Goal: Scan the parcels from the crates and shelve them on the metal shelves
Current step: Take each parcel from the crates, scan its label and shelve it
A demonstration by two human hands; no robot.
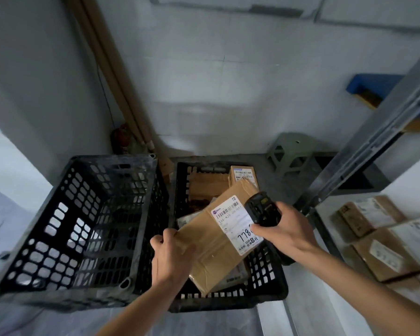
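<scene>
From the head camera, the left hand (171,257) grips the near left corner of a brown cardboard parcel with a white shipping label (218,241), fingers curled round its edge, holding it tilted above the black perforated plastic crate (264,272) under both hands. The right hand (280,229) clasps a black handheld scanner (261,210), its head just over the label's right edge. More cardboard parcels (210,187) lie in that crate beyond the hands. Left of the left hand stands a second black plastic crate (83,226). Right of the right hand, a grey metal shelf (374,144) carries brown boxes (388,241).
</scene>
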